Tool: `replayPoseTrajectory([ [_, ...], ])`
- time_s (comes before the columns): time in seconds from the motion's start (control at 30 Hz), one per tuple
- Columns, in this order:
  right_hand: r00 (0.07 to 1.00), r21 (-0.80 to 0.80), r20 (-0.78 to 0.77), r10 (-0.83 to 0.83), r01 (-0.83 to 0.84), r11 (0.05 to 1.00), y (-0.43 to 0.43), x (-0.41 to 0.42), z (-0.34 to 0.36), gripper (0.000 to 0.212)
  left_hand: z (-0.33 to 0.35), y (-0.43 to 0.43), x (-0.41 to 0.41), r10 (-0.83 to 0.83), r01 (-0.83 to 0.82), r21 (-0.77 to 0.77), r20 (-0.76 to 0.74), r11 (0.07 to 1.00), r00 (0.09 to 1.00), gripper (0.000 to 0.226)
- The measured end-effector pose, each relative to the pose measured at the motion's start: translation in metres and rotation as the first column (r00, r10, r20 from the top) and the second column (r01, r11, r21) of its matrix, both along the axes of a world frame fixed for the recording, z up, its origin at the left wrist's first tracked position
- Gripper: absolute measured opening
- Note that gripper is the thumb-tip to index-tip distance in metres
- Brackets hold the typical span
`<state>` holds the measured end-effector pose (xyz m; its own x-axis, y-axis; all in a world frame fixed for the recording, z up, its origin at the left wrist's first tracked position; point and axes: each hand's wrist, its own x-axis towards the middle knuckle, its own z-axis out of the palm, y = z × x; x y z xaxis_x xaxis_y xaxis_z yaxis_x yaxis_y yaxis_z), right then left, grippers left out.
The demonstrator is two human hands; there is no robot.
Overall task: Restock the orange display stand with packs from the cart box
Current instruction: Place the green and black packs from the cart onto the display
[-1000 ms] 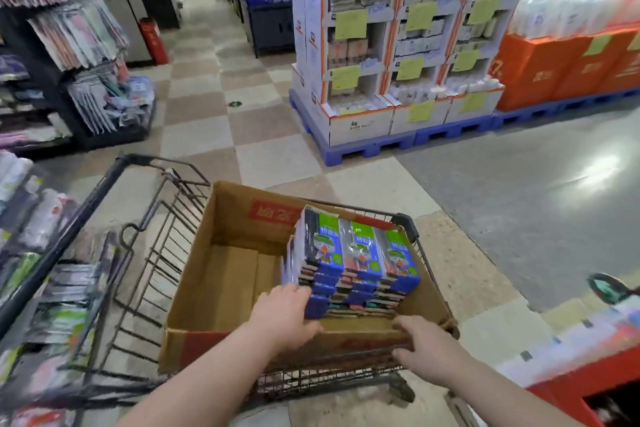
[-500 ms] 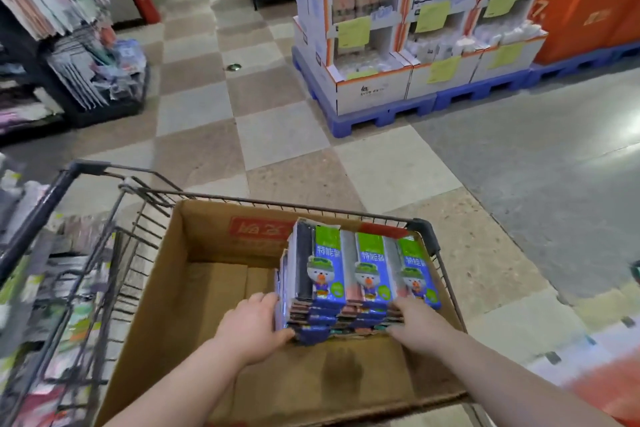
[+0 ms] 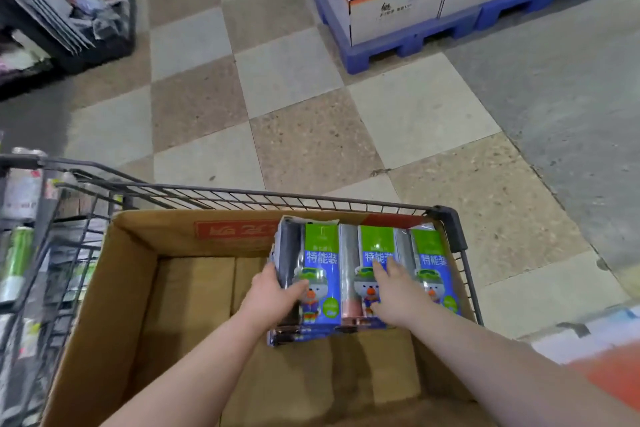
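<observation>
A brown cardboard box [image 3: 145, 295] sits in a wire shopping cart [image 3: 346, 199]. In its far right corner lies a stack of blue and green packs [image 3: 427, 260] with a cartoon figure, three across on top. My left hand [image 3: 273, 291] grips the left edge of the top left pack, thumb on its face. My right hand [image 3: 391, 284] lies flat with spread fingers on the middle pack. A blurred strip of the orange display stand [image 3: 609, 367] shows at the right edge.
The left part of the box holds nothing. A blue pallet [image 3: 408, 45] with white and orange display cartons stands ahead on the right. A dark rack of hanging goods [image 3: 69, 17] is at the far left. Checkered tile floor lies between.
The view tilted down and closer to the box. My right hand moved from the box's front rim onto the top of the packs; my left hand slid up onto the left pack's edge.
</observation>
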<state>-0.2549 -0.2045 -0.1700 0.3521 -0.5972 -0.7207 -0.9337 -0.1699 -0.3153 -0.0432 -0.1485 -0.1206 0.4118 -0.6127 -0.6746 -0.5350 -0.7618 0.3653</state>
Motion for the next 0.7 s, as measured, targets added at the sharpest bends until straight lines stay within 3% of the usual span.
replayPoseTrajectory([
  [0.1,0.998,-0.025,-0.033,0.046,-0.047,0.999,0.003,0.003,-0.005,0.088,-0.008,-0.005,0.001,0.039,-0.041,0.031,0.066,0.999,0.997,0.057],
  [0.23,0.996,-0.029,-0.030,0.089,-0.090,0.996,0.015,-0.002,-0.007,0.089,-0.007,-0.006,-0.002,0.059,-0.062,0.021,0.099,0.998,0.993,0.040],
  [0.47,0.994,0.131,0.108,0.027,-0.041,0.990,0.046,-0.004,0.000,0.087,0.002,0.017,0.005,0.342,-0.343,-0.005,-0.052,0.939,0.938,0.025],
  [0.6,0.903,0.177,0.279,-0.327,0.287,0.942,0.044,0.001,-0.002,0.077,0.002,0.022,0.002,0.424,-0.425,0.013,-0.075,0.905,0.902,0.026],
  [0.7,0.751,0.212,0.275,-0.600,0.561,0.800,0.026,0.010,-0.014,0.076,0.004,0.017,0.000,0.415,-0.415,0.024,-0.110,0.909,0.903,0.033],
])
